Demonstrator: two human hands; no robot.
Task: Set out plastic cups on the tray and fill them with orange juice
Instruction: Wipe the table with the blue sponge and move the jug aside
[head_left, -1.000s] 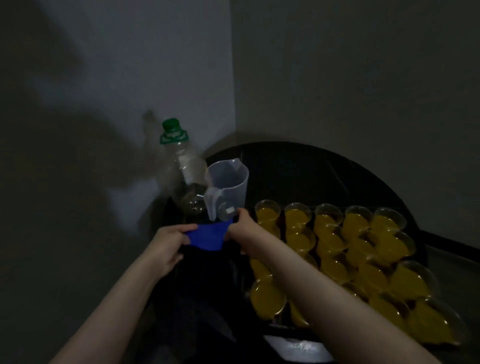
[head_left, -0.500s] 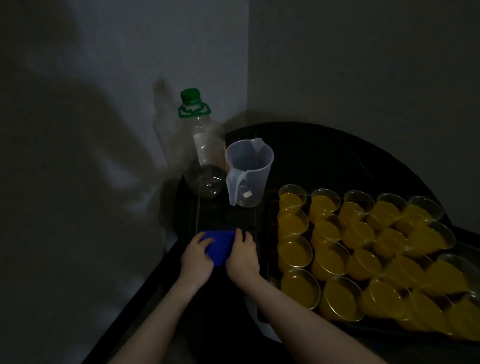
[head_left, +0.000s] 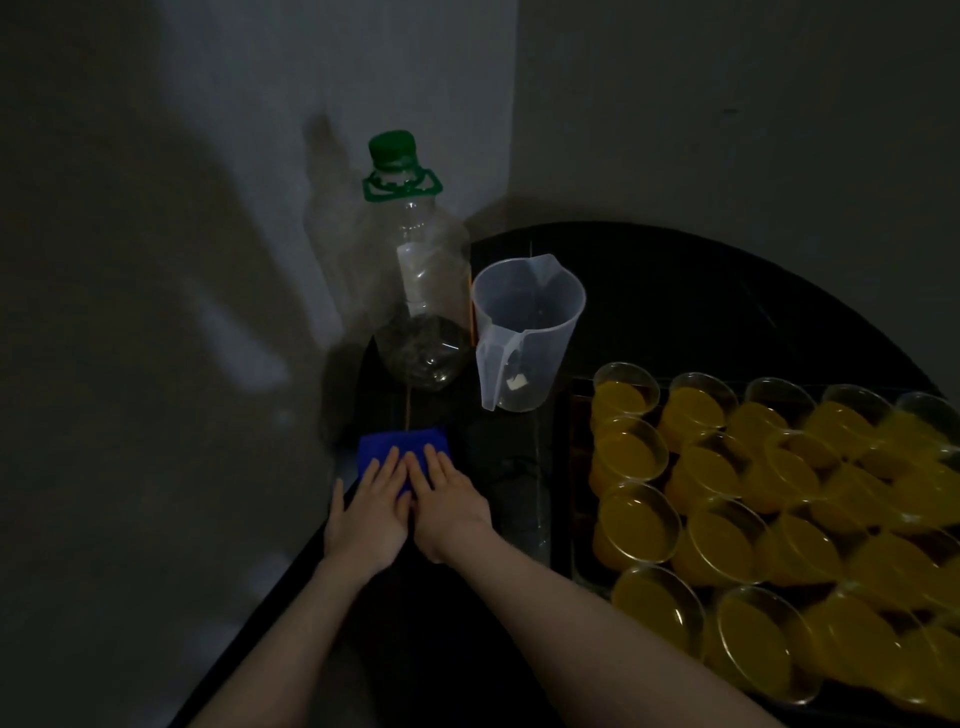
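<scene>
**Cups filled, cloth pressed flat**

The plastic cups (head_left: 634, 525) stood full of orange juice on the tray (head_left: 576, 499). The left hand (head_left: 366, 514) and right hand (head_left: 449, 501) lay flat, fingers straight, gripping nothing, on a blue cloth (head_left: 400, 447) beside the empty jug (head_left: 524, 338). I judged only wiping the table remained.

You have clear plastic cups (head_left: 631, 449) packed rim to rim in rows on the dark tray (head_left: 574, 415), right of centre on the black table. Every cup in view stands upright and holds orange juice (head_left: 636, 525) to well below its rim. The rows run off the right and lower edges of the view, so you cannot count them all. The far-right cups are blurred. The tray's left wall shows beside the nearest column.
</scene>
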